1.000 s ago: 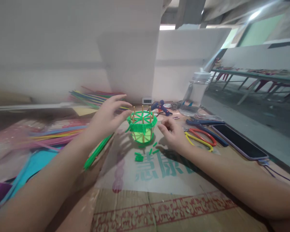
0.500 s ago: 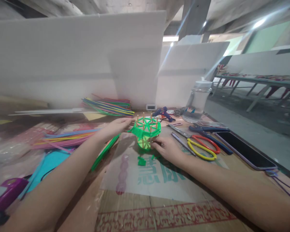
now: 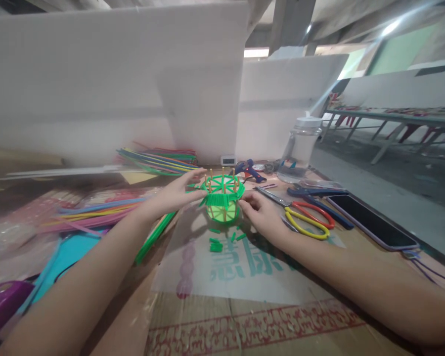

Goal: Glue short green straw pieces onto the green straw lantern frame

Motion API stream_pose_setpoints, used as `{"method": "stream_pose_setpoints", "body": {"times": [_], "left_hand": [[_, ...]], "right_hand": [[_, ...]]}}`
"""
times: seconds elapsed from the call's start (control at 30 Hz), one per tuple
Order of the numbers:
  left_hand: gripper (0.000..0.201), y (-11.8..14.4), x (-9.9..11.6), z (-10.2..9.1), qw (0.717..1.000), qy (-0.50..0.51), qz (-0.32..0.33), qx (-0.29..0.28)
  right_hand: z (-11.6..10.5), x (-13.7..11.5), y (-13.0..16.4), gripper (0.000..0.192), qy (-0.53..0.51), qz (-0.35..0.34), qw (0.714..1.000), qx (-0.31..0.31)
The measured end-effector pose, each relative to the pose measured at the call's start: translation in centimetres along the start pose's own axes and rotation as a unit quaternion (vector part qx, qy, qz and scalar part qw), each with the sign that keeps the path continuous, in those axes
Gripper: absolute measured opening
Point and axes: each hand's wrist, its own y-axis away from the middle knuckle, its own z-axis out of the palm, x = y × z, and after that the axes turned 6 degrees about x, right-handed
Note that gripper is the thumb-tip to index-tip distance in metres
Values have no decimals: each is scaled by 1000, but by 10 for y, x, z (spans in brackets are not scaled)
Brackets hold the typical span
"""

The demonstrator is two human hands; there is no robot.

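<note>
A small green basket woven from straw strips around upright wooden sticks stands on a clear plastic sheet in the middle of the cardboard-covered table. My left hand touches its left rim with the fingertips. My right hand holds its right side, fingers against the rim and wall. Short green straw offcuts lie on the sheet just in front of the basket. A long green straw bundle lies under my left forearm.
Coloured straws are piled at the back left. Scissors with red and yellow handles, a phone, a blue glue gun and a clear jar sit to the right. White boards wall the back.
Both hands closed in from apart onto the basket's two sides. The right hand has shifted from low on the wall up to the rim.
</note>
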Motion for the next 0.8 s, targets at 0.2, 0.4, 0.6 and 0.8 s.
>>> {"method": "stream_pose_setpoints", "body": {"times": [0.2, 0.4, 0.6, 0.8], "left_hand": [[78, 5, 9, 10, 999, 17, -15, -23], [86, 4, 2, 15, 1000, -5, 0, 0], [98, 9, 6, 25, 999, -28, 30, 19], [101, 15, 23, 28, 998, -42, 41, 8]], "right_hand": [[9, -27, 15, 46, -218, 191, 954, -72], [16, -37, 20, 42, -334, 251, 908, -35], [17, -40, 24, 36, -371, 261, 891, 2], [18, -38, 24, 38, -362, 262, 894, 27]]}}
